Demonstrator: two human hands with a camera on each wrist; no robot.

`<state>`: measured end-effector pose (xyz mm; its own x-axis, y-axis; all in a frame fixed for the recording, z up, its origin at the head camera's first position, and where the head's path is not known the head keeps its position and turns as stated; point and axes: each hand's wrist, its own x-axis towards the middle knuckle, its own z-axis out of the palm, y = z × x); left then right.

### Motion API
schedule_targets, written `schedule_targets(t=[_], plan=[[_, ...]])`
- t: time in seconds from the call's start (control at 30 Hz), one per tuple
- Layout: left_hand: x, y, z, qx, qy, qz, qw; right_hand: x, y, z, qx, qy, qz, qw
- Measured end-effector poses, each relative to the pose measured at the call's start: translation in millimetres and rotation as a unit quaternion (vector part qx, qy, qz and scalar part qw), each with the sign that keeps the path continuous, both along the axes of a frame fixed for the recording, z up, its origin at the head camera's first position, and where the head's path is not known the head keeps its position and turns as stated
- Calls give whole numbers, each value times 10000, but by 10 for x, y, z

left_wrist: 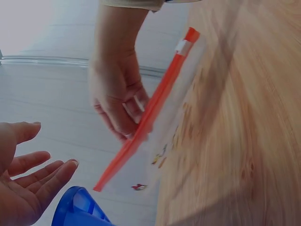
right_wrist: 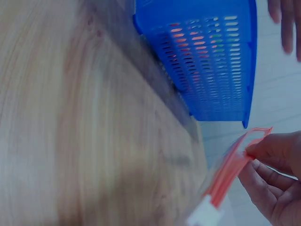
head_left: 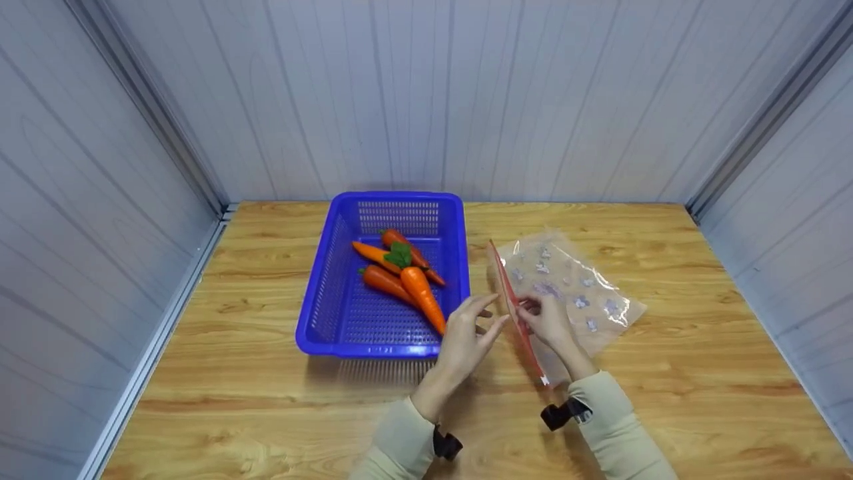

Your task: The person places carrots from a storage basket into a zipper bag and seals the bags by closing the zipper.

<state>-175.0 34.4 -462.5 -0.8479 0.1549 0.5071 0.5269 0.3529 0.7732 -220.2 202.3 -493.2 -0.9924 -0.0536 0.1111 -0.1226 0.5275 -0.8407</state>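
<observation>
A clear zipper bag [head_left: 566, 293] with a red top strip and small printed figures lies slanted on the table at the right. My right hand [head_left: 548, 321] pinches the bag's red strip [left_wrist: 155, 108] near its middle, the thumb and fingers meeting on it in the right wrist view. A white slider [right_wrist: 205, 214] sits at the strip's near end. To the left of the strip, my left hand [head_left: 463, 340] hovers with spread fingers and holds nothing; its fingertips come close to the strip. In the left wrist view a gap separates the left fingers [left_wrist: 47, 181] from the bag.
A blue plastic basket [head_left: 393, 350] stands left of the hands, its right front corner beside the left hand. Several carrots [head_left: 423, 297] lie inside, one with a green leafy top. Pale panel walls enclose the wooden table [head_left: 253, 400] at the back and sides.
</observation>
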Motion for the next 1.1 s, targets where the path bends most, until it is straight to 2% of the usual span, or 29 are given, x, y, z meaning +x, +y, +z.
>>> schedule_targets(t=[0.17,0.43,0.6,0.8,0.97,1.1], plan=[[-15,65,-17,-194,-108,-57,9997,74,-34,112,-272,128,-3,9995],[-60,141,-61,-432,-152,-22,9990,223,-101,301,-620,677,-32,9958],[-78,177,-69,-326,-234,-20,9992,300,-134,398,-970,546,-121,9937],[-77,196,-40,84,-326,-176,9993,345,-133,437,-1277,502,-204,9903],[-79,196,-31,196,-226,-110,9995,375,-133,473,-1335,466,-190,9898],[-70,186,-2,248,-277,44,9993,433,-159,608,-1445,445,-298,9880]])
